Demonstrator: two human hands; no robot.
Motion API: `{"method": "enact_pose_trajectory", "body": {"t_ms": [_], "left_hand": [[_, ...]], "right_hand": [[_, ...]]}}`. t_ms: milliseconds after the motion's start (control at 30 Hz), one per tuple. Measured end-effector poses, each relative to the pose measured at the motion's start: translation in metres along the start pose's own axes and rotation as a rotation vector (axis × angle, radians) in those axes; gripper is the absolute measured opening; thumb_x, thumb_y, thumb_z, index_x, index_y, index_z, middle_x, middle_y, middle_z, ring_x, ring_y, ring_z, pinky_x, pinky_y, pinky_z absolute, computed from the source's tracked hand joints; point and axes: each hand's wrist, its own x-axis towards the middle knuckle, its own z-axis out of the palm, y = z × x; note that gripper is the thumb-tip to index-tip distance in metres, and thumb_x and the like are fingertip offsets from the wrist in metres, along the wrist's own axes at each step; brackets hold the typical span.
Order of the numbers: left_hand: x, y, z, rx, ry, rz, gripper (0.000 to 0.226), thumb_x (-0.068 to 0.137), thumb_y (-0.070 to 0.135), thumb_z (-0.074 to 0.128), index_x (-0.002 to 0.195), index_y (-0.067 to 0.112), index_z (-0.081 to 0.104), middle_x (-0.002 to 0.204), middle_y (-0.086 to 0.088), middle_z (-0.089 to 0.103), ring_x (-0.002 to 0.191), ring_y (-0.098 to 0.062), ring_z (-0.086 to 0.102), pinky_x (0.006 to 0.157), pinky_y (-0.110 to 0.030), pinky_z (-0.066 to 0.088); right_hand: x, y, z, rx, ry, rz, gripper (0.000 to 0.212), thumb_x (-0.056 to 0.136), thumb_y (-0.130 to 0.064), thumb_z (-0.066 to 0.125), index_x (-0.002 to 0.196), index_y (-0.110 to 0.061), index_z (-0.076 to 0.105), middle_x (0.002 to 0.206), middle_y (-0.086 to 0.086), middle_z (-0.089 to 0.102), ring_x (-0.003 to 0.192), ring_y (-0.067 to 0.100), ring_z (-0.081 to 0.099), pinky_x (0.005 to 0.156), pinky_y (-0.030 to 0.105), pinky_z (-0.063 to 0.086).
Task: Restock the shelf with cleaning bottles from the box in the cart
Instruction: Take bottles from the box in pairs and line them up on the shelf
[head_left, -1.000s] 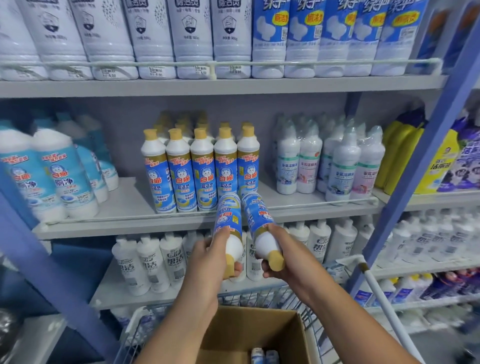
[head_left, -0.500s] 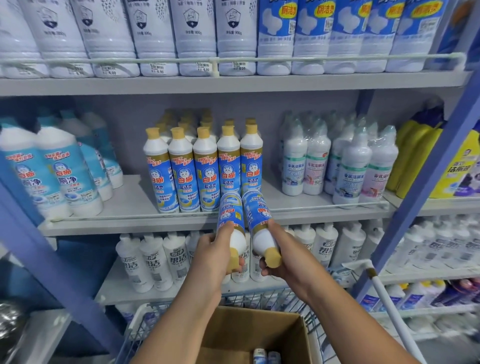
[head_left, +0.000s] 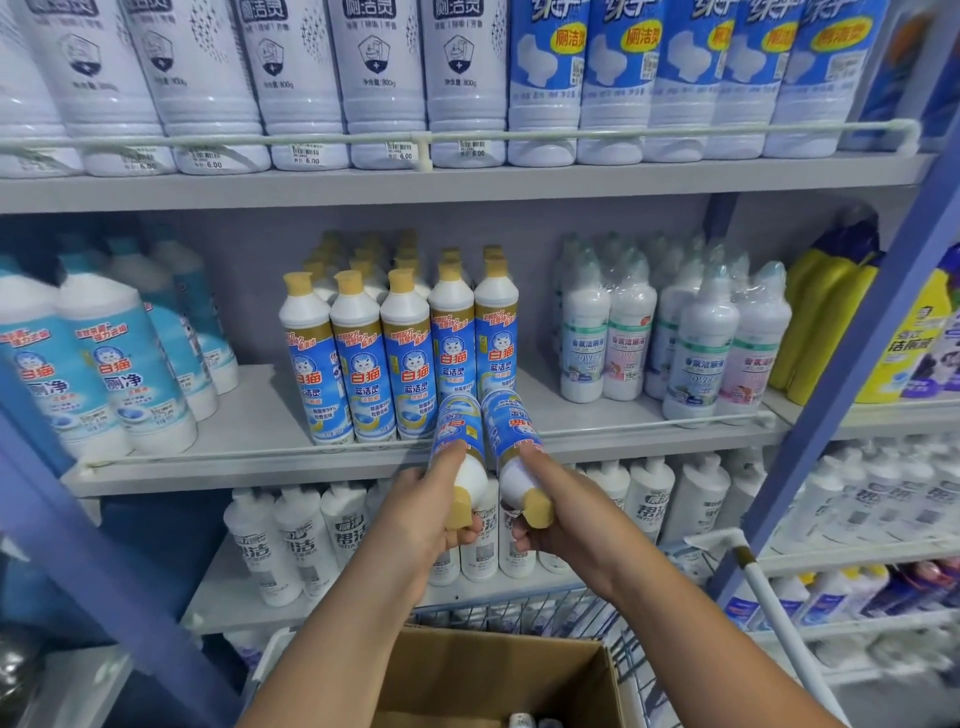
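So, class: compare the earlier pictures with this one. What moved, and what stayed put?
Both hands, left hand and right hand, carried their yellow-capped bottles bottoms-first up to the middle shelf rail. Grips unchanged; shelved bottles and the box stayed put.

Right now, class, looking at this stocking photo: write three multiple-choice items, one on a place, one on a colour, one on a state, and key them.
1. Where do the bases of the two held bottles point?
A. Down into the cardboard box
B. At the middle shelf's front rail
C. At the top shelf

2. What colour are the held bottles' caps?
A. Yellow
B. Red
C. Black

3. How are the hands occupied?
A. Both free
B. Only one holds a bottle
C. Each grips one bottle

Key: 1 B, the left bottle and right bottle tip toward the rail. 2 A, both caps match the shelf row's. 3 C, the left hand and right hand each wrap a bottle's neck.
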Motion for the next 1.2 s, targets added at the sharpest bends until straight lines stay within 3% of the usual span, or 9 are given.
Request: {"method": "enact_pose_trajectory", "body": {"t_ms": [100, 200, 367, 567, 767, 933, 1033, 1133, 1200], "left_hand": [[-0.002, -0.001, -0.002, 0.06, -0.029, 0.047, 0.047, 0.091, 0.033, 0.066, 0.129, 0.03, 0.039, 0.085, -0.018, 0.067, 0.053, -0.025, 0.062, 0.057, -0.033, 0.052], [-0.012, 0.0, -0.007, 0.14, -0.065, 0.132, 0.064, 0.087, 0.026, 0.072, 0.136, 0.042, 0.035, 0.092, -0.013, 0.068, 0.058, -0.021, 0.065, 0.064, -0.036, 0.057], [-0.029, 0.012, -0.019, 0.264, -0.14, 0.219, 0.074, 0.078, 0.02, 0.083, 0.134, 0.045, 0.042, 0.097, -0.009, 0.07, 0.069, -0.018, 0.07, 0.078, -0.039, 0.062], [-0.027, 0.043, -0.017, 0.411, -0.102, 0.261, 0.057, 0.083, 0.031, 0.075, 0.13, 0.042, 0.046, 0.089, -0.009, 0.073, 0.06, -0.02, 0.07, 0.061, -0.033, 0.06], [-0.013, 0.088, -0.015, 0.591, -0.099, 0.305, 0.039, 0.085, 0.051, 0.065, 0.121, 0.037, 0.056, 0.079, -0.011, 0.075, 0.052, -0.023, 0.068, 0.052, -0.029, 0.054], [0.01, 0.125, -0.004, 0.675, -0.127, 0.243, 0.034, 0.088, 0.06, 0.058, 0.102, 0.028, 0.058, 0.081, -0.019, 0.073, 0.043, -0.023, 0.06, 0.049, -0.029, 0.051], [0.025, 0.141, 0.005, 0.801, -0.128, 0.246, 0.053, 0.089, 0.064, 0.053, 0.113, 0.017, 0.059, 0.078, -0.018, 0.074, 0.042, -0.023, 0.06, 0.047, -0.026, 0.05], [0.035, 0.153, 0.015, 0.906, -0.12, 0.244, 0.074, 0.088, 0.068, 0.051, 0.135, 0.012, 0.049, 0.075, -0.019, 0.074, 0.043, -0.023, 0.065, 0.047, -0.028, 0.053], [0.04, 0.16, 0.021, 0.967, -0.092, 0.245, 0.083, 0.086, 0.072, 0.049, 0.139, 0.008, 0.044, 0.072, -0.02, 0.074, 0.048, -0.026, 0.069, 0.05, -0.031, 0.056]], "right_hand": [[-0.001, 0.005, -0.002, -0.01, -0.042, -0.033, 0.076, 0.094, -0.032, 0.067, 0.153, -0.038, 0.019, 0.094, 0.018, 0.064, 0.064, 0.029, 0.059, 0.063, 0.038, 0.054], [-0.005, 0.008, -0.007, -0.045, -0.128, -0.096, 0.095, 0.076, -0.033, 0.081, 0.147, -0.05, 0.021, 0.101, 0.014, 0.07, 0.075, 0.029, 0.066, 0.073, 0.039, 0.055], [-0.008, 0.007, -0.01, -0.162, -0.154, -0.183, 0.094, 0.066, -0.027, 0.088, 0.141, -0.044, 0.034, 0.102, 0.018, 0.073, 0.084, 0.027, 0.07, 0.08, 0.042, 0.059], [-0.008, -0.016, -0.006, -0.189, -0.061, -0.275, 0.054, 0.084, -0.025, 0.081, 0.127, -0.044, 0.053, 0.096, 0.021, 0.073, 0.071, 0.029, 0.067, 0.077, 0.045, 0.058], [0.004, -0.054, 0.001, -0.187, 0.024, -0.276, 0.027, 0.086, -0.041, 0.075, 0.111, -0.041, 0.065, 0.088, 0.021, 0.074, 0.06, 0.028, 0.062, 0.062, 0.036, 0.055], [0.022, -0.091, 0.005, -0.29, 0.035, -0.229, 0.036, 0.089, -0.053, 0.066, 0.111, -0.025, 0.067, 0.078, 0.015, 0.069, 0.05, 0.025, 0.056, 0.051, 0.03, 0.052], [0.033, -0.11, 0.008, -0.371, 0.044, -0.206, 0.045, 0.089, -0.058, 0.064, 0.108, -0.018, 0.069, 0.079, 0.02, 0.072, 0.047, 0.025, 0.056, 0.049, 0.028, 0.05], [0.042, -0.126, 0.013, -0.44, 0.057, -0.194, 0.052, 0.088, -0.061, 0.062, 0.107, -0.013, 0.069, 0.087, 0.026, 0.074, 0.045, 0.025, 0.054, 0.05, 0.028, 0.049], [0.047, -0.135, 0.015, -0.468, 0.082, -0.191, 0.054, 0.088, -0.063, 0.061, 0.104, -0.012, 0.069, 0.086, 0.025, 0.074, 0.045, 0.025, 0.053, 0.052, 0.027, 0.048]]}}
